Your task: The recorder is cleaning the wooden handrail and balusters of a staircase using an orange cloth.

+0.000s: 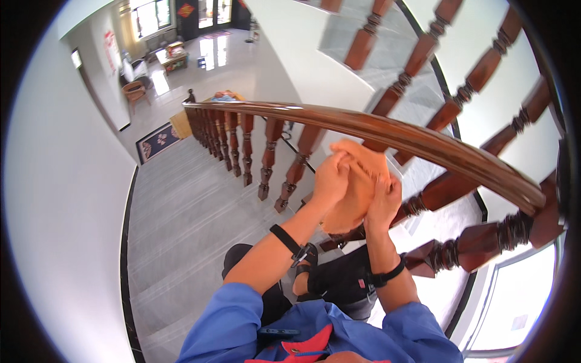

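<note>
An orange cloth hangs bunched and creased between my two hands, beside the wooden banister. My left hand pinches its upper left part between thumb and fingers. At its right edge, my right hand grips the fabric. Just above and behind the cloth runs the glossy brown handrail, with no clear contact between it and either hand. Turned wooden balusters stand under the rail, some partly covered by my hands and the cloth.
Grey stone stairs descend towards a tiled hall, with a white wall on the left. A patterned mat lies at the bottom. Farther off are a wicker chair and a low table. Another flight rises beyond the rail.
</note>
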Demonstrator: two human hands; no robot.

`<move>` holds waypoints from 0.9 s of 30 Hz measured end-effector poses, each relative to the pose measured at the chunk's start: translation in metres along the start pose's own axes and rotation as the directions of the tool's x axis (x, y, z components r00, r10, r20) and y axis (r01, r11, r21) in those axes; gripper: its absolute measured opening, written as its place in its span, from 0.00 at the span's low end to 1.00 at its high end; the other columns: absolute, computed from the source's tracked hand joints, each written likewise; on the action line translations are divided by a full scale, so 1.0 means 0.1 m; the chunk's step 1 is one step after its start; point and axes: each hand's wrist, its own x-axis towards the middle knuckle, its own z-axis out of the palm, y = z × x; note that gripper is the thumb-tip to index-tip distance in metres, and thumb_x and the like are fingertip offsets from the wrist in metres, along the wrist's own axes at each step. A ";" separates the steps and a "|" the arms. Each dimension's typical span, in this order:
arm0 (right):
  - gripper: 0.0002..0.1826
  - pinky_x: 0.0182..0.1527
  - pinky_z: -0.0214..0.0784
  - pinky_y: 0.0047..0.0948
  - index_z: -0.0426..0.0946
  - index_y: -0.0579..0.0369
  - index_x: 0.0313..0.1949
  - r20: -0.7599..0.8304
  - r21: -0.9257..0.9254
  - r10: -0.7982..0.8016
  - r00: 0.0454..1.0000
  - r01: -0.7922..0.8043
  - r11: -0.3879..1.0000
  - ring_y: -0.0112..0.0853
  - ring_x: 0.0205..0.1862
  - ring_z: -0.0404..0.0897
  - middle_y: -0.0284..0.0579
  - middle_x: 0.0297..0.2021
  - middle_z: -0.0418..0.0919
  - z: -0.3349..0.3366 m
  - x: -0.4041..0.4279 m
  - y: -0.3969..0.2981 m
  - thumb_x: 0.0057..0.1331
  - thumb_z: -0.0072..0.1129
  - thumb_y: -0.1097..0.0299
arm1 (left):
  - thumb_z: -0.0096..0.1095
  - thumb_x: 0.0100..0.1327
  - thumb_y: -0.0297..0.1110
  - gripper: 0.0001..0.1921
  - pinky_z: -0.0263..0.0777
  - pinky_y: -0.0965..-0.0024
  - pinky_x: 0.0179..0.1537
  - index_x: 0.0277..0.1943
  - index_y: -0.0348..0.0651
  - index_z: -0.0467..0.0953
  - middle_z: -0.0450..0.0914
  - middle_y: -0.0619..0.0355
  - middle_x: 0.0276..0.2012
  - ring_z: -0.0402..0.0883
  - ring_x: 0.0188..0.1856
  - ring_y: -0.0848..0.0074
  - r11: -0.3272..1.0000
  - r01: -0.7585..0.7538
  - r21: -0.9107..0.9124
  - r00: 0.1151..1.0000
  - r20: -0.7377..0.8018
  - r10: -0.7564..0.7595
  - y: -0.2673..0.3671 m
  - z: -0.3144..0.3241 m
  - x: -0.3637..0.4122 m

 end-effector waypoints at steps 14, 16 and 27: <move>0.29 0.62 0.65 0.31 0.64 0.61 0.66 0.050 0.283 -0.112 0.992 0.093 0.955 0.33 0.57 0.73 0.47 0.58 0.73 0.41 0.58 0.75 0.82 0.32 0.47 | 0.46 0.77 0.40 0.26 0.67 0.55 0.63 0.72 0.38 0.57 0.73 0.37 0.62 0.74 0.64 0.46 0.977 -0.081 -0.195 0.957 0.259 0.131 -0.41 0.45 0.30; 0.33 0.65 0.64 0.31 0.62 0.60 0.69 0.137 0.317 -0.056 0.989 0.010 0.948 0.34 0.61 0.73 0.48 0.61 0.72 0.39 0.41 1.09 0.82 0.28 0.43 | 0.44 0.78 0.41 0.28 0.66 0.57 0.66 0.75 0.42 0.52 0.71 0.37 0.65 0.72 0.67 0.45 0.992 0.023 -0.126 0.928 0.372 0.025 -0.66 0.36 0.23; 0.34 0.65 0.65 0.34 0.69 0.60 0.66 0.226 0.066 0.504 0.834 -0.530 0.846 0.34 0.62 0.74 0.45 0.60 0.76 0.13 -0.15 0.74 0.80 0.37 0.42 | 0.53 0.72 0.36 0.24 0.72 0.51 0.57 0.66 0.34 0.63 0.74 0.32 0.59 0.78 0.58 0.42 0.939 0.169 0.299 0.928 0.273 -0.253 -0.65 0.13 -0.29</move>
